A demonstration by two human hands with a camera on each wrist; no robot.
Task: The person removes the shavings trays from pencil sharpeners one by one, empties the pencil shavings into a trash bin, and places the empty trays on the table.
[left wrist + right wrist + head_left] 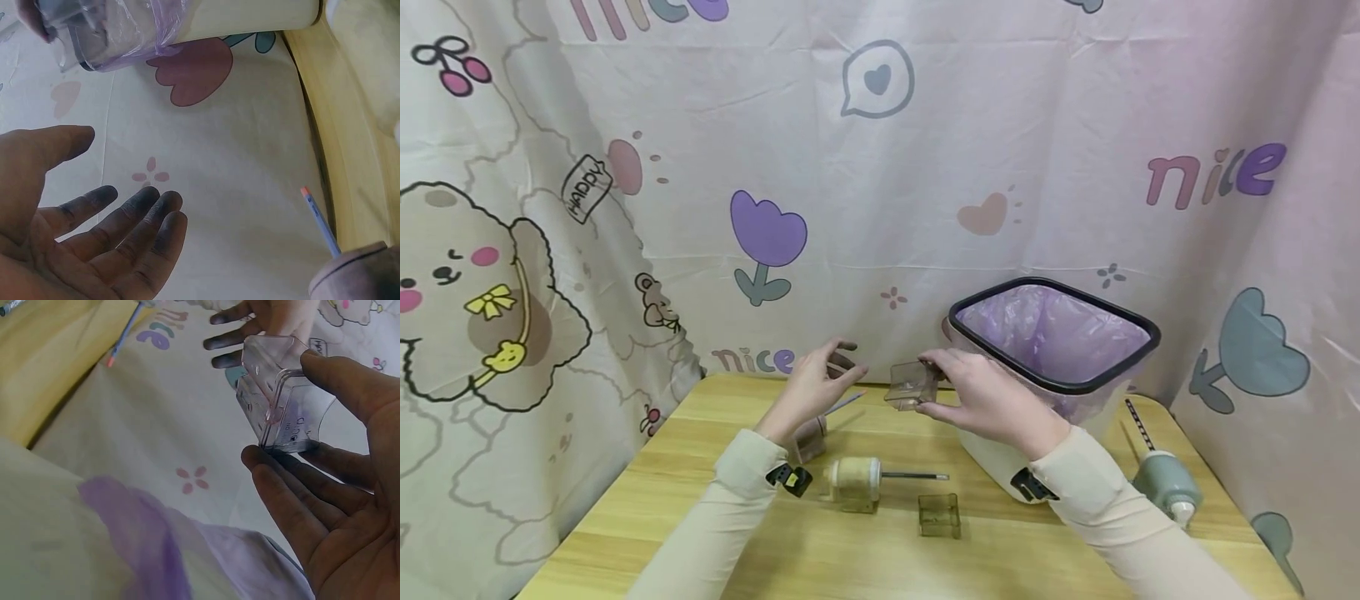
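My right hand (988,398) holds a small clear plastic shavings box (908,385) up above the back of the table, just left of the bin. In the right wrist view the thumb presses one side of the box and fingers support the other. My left hand (816,385) is raised to the left of the box, fingers spread and apart from it. Dark smudges cover its fingertips (165,240). Below it stands a pinkish pencil sharpener (809,440) with a blue pencil (844,403) in it, partly hidden by the left wrist.
A yellowish pencil sharpener (856,478) with a dark pencil lies mid-table. Right of it rests another clear box (938,516). A bin (992,454) with a purple liner stands at the back right, beside a grey-green sharpener (1168,483). A printed curtain (865,208) hangs behind.
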